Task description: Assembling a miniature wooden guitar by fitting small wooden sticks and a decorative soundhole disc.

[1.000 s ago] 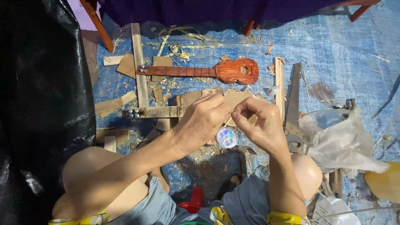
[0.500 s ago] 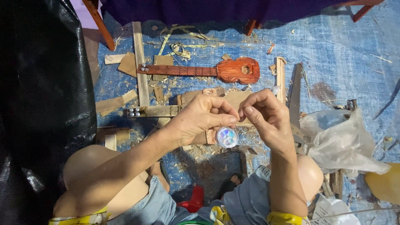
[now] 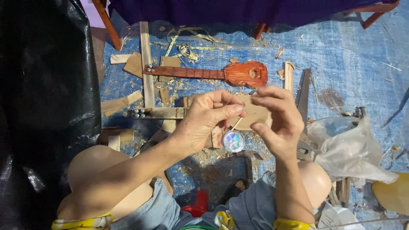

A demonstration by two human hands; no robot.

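Note:
My left hand [image 3: 208,119] and my right hand [image 3: 277,119] are held close together above a flat piece of light wood [image 3: 255,113]. The left fingers pinch a thin pale wooden stick [image 3: 237,123] that slants down towards a small round shiny container [image 3: 234,141] on the ground. The right fingers are curled and pinched near the stick's upper end; what they hold is too small to tell. A small reddish-brown toy guitar [image 3: 213,73] lies on the blue tarp [image 3: 349,55] just beyond my hands.
Wood offcuts, shavings and a long wooden strip [image 3: 147,68] lie at the left. A hand saw [image 3: 303,98] lies right of my hands, beside a crumpled clear plastic bag [image 3: 349,149]. Black plastic sheeting [image 3: 42,93] covers the left side. My bare knees frame the bottom.
Both hands have shifted slightly up and apart, exposing the thin stick between them. The guitar and round container have not moved.

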